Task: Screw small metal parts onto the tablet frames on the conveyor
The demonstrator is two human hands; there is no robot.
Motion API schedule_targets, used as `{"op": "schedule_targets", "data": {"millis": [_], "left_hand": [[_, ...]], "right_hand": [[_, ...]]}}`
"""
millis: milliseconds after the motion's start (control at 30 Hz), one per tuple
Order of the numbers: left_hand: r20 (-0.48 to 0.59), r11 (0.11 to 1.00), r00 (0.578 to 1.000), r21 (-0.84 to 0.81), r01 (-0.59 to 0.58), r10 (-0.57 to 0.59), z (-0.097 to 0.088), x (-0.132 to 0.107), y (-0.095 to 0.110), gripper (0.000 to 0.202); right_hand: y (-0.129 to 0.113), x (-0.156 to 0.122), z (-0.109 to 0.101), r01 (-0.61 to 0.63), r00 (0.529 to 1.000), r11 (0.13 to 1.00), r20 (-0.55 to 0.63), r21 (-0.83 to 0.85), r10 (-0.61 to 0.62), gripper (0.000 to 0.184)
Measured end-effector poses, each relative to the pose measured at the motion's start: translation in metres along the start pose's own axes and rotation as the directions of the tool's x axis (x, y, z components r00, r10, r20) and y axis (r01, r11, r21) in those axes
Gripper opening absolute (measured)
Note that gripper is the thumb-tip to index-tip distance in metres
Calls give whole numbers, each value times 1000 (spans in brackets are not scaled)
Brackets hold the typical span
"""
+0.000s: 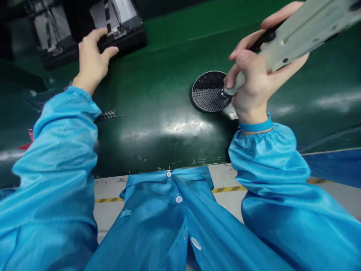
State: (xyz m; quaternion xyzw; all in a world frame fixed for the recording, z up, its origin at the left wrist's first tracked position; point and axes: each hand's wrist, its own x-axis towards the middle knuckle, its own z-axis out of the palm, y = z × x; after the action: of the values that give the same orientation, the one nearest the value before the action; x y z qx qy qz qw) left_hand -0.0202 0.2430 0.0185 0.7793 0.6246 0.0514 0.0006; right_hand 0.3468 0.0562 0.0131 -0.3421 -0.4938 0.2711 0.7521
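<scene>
My right hand (pixel 256 75) is wrapped around a pale electric screwdriver (pixel 304 34), which slants down to the left. The screwdriver's tip is over a round black dish (pixel 211 105) with a perforated plate, and small dark pieces, perhaps screws, lie across its far half. At the upper left, my left hand (pixel 94 58) has its thumb and fingers apart. Its fingertips rest at the near edge of a black casing (pixel 129 43) with a pale panel and small parts inside. I cannot tell whether they press on it.
Another similar black unit (pixel 53 34) stands further left, in shadow. A small metal strip with square openings (pixel 108 114) lies on the green table mat (pixel 158 94) beside my left sleeve. Something red (pixel 26 145) shows at the left. Thin scraps are scattered near the front edge.
</scene>
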Motion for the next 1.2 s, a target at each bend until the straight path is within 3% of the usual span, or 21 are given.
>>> {"op": "schedule_targets", "data": {"millis": [100,200,367,500,600,667,767,867,1033,1200], "left_hand": [[-2,963,995,-251,-95,97,-20,-50,16,57],[5,884,987,-446,-142,162,-33,-118,35,67],[53,847,967,-497,-190,248,-34,-228,64,57],[170,877,960,-464,-123,224,-33,-280,84,53],[284,881,924,-461,-101,255,-44,-282,85,55],[253,879,927,-457,-137,276,-55,-265,74,54],[143,924,964,-344,-164,224,-65,-229,45,50],[150,964,976,-236,-119,158,-66,-196,14,55],[260,923,955,-382,-37,145,-56,-170,-14,45],[272,839,949,-545,16,158,-48,-169,-17,67]], "right_hand": [[-3,0,1,20,1000,1000,17,22,-20,75],[-5,0,-2,11,998,1000,55,23,-13,67],[1,-3,-9,35,996,999,82,-8,-35,64],[4,-5,-13,85,992,995,94,-55,-80,55],[8,-4,-16,105,990,993,98,-48,-100,54],[12,-2,-19,103,990,994,98,-43,-99,56],[18,0,-23,100,990,994,105,-49,-94,61],[18,-1,-25,102,989,992,118,-74,-92,61],[5,-6,-21,69,989,989,136,-134,-51,53],[4,-6,-17,59,991,987,126,-150,-40,62]]}}
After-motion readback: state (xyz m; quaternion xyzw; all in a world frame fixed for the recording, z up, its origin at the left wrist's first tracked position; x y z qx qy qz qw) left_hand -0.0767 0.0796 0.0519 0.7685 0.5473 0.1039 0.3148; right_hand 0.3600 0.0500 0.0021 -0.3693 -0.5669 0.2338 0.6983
